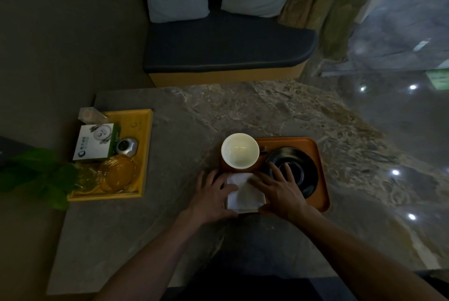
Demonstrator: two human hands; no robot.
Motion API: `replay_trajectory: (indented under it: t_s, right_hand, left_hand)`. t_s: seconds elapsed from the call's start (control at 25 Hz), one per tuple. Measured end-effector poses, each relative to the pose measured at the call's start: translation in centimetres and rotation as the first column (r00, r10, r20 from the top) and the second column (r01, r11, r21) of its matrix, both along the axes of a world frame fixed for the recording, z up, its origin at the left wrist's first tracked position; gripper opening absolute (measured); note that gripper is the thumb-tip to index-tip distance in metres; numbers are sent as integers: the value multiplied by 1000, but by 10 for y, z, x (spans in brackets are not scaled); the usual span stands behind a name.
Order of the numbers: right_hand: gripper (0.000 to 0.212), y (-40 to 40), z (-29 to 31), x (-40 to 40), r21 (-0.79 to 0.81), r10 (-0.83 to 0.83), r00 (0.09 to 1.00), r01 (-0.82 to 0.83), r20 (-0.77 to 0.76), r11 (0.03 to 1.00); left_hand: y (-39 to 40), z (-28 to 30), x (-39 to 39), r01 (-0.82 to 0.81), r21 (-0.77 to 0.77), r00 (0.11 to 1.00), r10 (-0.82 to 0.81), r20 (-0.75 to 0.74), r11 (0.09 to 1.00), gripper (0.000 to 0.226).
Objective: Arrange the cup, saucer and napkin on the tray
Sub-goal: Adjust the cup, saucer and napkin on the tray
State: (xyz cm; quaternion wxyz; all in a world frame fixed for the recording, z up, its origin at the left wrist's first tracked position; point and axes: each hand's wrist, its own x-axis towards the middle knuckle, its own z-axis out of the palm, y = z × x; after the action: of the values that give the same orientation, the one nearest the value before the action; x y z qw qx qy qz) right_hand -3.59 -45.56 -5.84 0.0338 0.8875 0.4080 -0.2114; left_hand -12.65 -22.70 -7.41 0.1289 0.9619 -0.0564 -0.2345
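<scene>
An orange-brown tray [320, 177] lies on the stone table. A white cup [240, 150] stands upright at the tray's far left corner. A black saucer [298, 169] lies on the right half of the tray. A folded white napkin [245, 195] lies at the tray's near left corner. My left hand [211, 194] rests on the napkin's left edge, fingers spread. My right hand [279, 189] presses flat on the napkin's right side, its fingertips reaching over the saucer's near rim. Neither hand grips anything.
A yellow wooden tray [143, 155] at the table's left holds a white box [96, 141], a silver object [126, 146] and amber glassware [116, 174]. Green leaves [41, 174] overhang its near left. A dark cushioned bench [226, 45] stands behind the table.
</scene>
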Motion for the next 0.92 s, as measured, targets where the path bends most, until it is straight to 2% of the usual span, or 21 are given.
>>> replay_trajectory:
  t_s: [0.48,0.72,0.92]
  right_hand:
    - [91,3,0,4,-13,-2,1000,2,11,1000]
    - [90,8,3,2,5,-17,1000,17,-18,1000]
    - [89,12,5,0,18,-12,1000,13,-21,1000]
  left_hand:
    - [-3,7,2,51,75,999,-50,-9,996,78]
    - [3,6,0,47,62,999,-46,-17,997,78]
    - [12,2,-6,26,51,999,-27,32,998,78]
